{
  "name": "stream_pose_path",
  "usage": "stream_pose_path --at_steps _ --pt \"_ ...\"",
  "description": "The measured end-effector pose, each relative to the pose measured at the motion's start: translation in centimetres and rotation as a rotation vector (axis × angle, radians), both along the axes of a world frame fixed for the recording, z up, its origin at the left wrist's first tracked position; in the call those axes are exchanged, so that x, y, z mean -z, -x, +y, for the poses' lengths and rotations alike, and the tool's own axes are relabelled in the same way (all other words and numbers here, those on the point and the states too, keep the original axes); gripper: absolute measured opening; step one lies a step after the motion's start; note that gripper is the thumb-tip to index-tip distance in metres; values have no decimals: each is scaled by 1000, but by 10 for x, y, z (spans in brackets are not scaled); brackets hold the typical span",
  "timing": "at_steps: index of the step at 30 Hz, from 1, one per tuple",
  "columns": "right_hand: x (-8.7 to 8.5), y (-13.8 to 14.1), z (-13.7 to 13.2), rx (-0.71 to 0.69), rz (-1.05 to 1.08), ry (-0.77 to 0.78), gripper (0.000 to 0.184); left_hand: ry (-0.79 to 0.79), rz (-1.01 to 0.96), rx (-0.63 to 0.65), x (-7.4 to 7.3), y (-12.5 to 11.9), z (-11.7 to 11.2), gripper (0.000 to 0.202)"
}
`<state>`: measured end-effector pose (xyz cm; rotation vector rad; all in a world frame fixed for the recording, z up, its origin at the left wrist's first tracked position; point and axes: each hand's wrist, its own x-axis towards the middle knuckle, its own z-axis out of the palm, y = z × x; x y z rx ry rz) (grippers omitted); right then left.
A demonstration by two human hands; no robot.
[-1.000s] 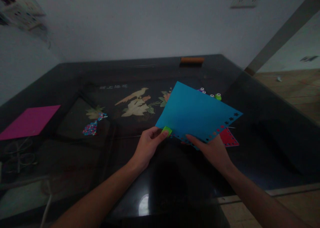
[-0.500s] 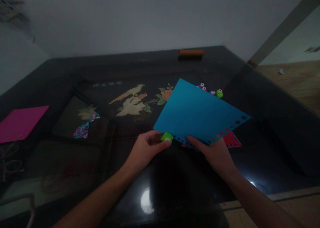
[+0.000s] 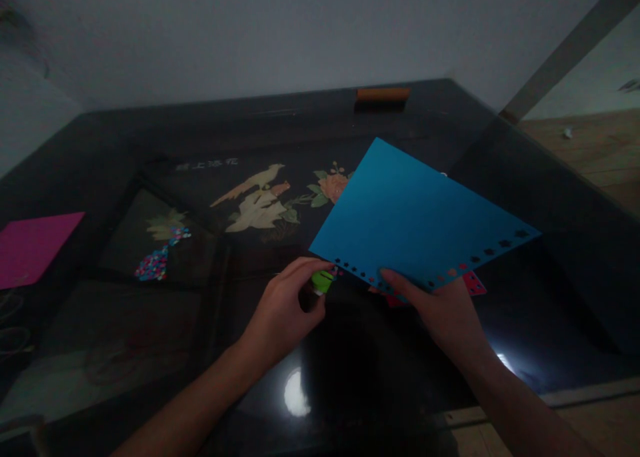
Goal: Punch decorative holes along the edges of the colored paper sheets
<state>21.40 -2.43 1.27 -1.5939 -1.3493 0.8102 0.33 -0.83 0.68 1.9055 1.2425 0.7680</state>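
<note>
Right hand [image 3: 445, 310] is pinching the blue sheet [image 3: 415, 223] by its punched edge over the counter [image 3: 150, 350] while the left hand [image 3: 285, 313] is gripping a green punch [image 3: 321, 282] at its corner, and it's looking light, floppy, easily creased.

A home room: dark glass-topped table [image 3: 125, 350] with bird-and-flower inlay [image 3: 260, 200], plain wall, wooden floor [image 3: 595, 143].

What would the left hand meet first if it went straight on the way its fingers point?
Probably the punched edge of the blue sheet, which the right hand holds. The left hand, pinching the green punch, points toward its near-left corner; depth is unclear.
</note>
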Motion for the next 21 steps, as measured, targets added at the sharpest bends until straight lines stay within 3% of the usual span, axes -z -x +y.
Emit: stream_pose_path --at_steps 6,11,21 --pt "0 -2 0 40 -29 2 43 -95 86 33 6 2 1 48" --pt "-2 -4 0 20 -6 -1 33 -146 160 48 11 4 1 51" --pt "-1 -5 -1 44 38 52 31 -137 181 24 10 9 4 47"
